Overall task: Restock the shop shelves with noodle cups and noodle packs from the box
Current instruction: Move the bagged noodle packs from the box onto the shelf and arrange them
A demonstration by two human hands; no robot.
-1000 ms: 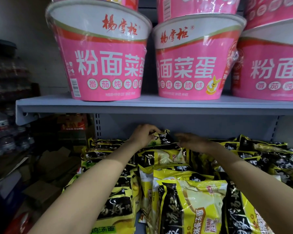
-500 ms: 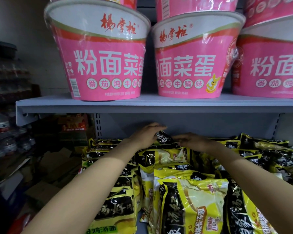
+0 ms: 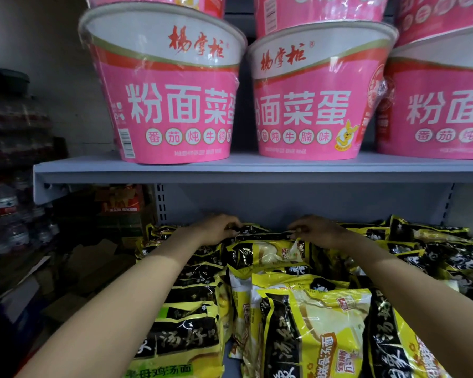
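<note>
Both hands at the lower shelf's [image 3: 325,203] back edge, left hand [image 3: 216,230] and right hand [image 3: 316,230] fingers curled, pinching one noodle pack [image 3: 260,232]; likely light, crinkly, slippery film, brittle contents, best held by its corners.

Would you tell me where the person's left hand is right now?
In the head view, the left hand sits centre-left on the lower shelf, gripping a yellow-and-black noodle pack at the back, opposite the right hand.
</note>
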